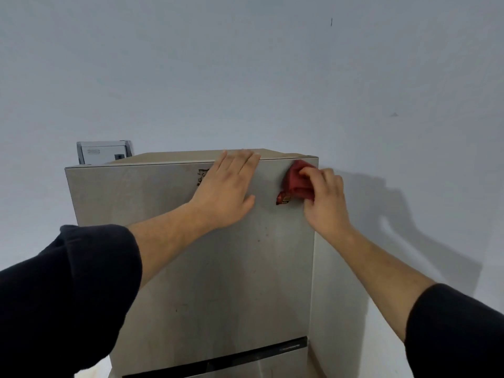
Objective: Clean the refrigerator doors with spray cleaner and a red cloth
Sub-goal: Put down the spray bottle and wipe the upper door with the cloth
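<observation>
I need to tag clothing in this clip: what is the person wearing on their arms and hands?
Both arms wear dark, near-black long sleeves pushed up to bare the forearms: left sleeve, right sleeve. The left hand and right hand are bare: no gloves, rings, watch or bracelets visible.

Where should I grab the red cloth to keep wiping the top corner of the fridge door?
Grip the bunched middle of the red cloth, coming from the front with fingers on top, as the right hand does. It lies crumpled flat against the upright fridge door, so only its outer face is open.
</observation>
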